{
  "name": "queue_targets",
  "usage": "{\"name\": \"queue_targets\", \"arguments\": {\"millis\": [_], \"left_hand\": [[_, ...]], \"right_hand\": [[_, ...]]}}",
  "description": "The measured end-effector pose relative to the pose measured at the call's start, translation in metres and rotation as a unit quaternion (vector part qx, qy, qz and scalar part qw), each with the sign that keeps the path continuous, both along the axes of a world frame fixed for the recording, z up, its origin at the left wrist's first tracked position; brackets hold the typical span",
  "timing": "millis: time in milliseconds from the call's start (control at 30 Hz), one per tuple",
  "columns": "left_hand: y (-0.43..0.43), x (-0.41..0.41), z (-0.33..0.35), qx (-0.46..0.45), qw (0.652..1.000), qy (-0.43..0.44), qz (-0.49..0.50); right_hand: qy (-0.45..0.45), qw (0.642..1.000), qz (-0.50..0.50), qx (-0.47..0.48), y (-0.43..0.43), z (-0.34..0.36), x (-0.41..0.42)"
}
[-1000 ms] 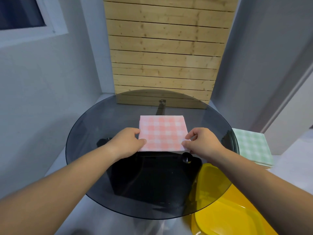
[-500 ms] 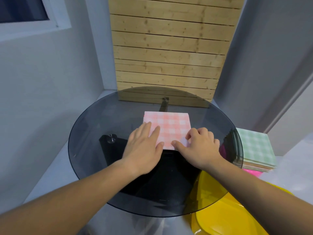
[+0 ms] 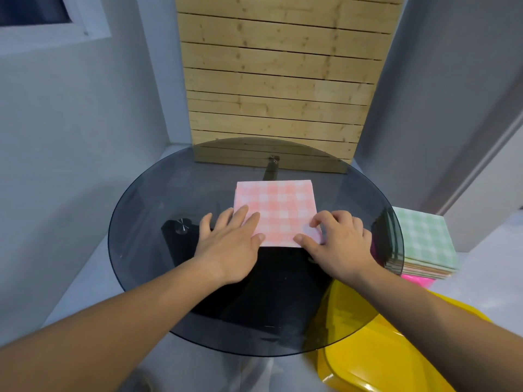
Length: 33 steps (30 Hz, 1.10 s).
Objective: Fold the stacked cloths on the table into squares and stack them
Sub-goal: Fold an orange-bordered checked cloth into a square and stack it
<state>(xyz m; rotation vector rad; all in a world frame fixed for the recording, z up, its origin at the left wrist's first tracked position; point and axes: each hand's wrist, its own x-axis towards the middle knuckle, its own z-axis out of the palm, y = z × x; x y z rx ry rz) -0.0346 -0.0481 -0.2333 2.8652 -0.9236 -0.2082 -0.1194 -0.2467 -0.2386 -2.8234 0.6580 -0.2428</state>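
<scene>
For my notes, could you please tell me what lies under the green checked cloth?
Under the green checked cloth sits a stack of folded cloths, then a bright pink object. Most of that object is covered, so its kind cannot be told.

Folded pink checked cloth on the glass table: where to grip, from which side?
Near right corner, coming in from the near right. The pink cloth lies flat on the glass table, leaving no body to wrap; that corner sits slightly raised, where the right hand pinches it. The left hand presses flat on the near left corner.
</scene>
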Motion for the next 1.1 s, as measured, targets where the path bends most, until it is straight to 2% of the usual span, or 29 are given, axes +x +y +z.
{"name": "queue_targets", "arguments": {"millis": [233,367,433,500,567,700,767,867,1033,1100], "left_hand": [[0.018,0.012,0.003,-0.031,0.998,0.038,-0.043],[0.02,0.011,0.01,-0.099,0.991,0.079,-0.031],[0.015,0.011,0.016,-0.176,0.982,0.071,0.015],[0.009,0.015,0.026,-0.276,0.953,0.076,0.099],[0.004,0.024,0.032,-0.317,0.927,0.11,0.169],[-0.002,0.038,0.04,-0.395,0.859,0.221,0.239],[-0.003,0.043,0.04,-0.421,0.836,0.25,0.249],[-0.001,0.048,0.037,-0.4,0.85,0.233,0.251],[0.003,0.049,0.028,-0.381,0.863,0.217,0.249],[0.003,0.047,0.028,-0.393,0.861,0.208,0.247]], "right_hand": [[0.004,0.995,0.048,0.084,-0.025,0.013,-0.013],[0.026,0.992,0.059,0.11,-0.03,0.019,-0.013],[0.003,0.983,0.068,0.173,-0.031,0.025,-0.012],[-0.058,0.964,0.049,0.255,-0.028,0.033,-0.006],[-0.096,0.953,0.001,0.287,-0.025,0.041,0.003],[-0.066,0.915,-0.072,0.392,-0.017,0.051,0.02],[-0.054,0.907,-0.087,0.408,-0.013,0.053,0.025],[-0.045,0.909,-0.101,0.403,-0.01,0.053,0.031],[-0.025,0.881,-0.091,0.464,-0.01,0.048,0.029],[-0.027,0.892,-0.067,0.446,-0.01,0.047,0.024]]}}
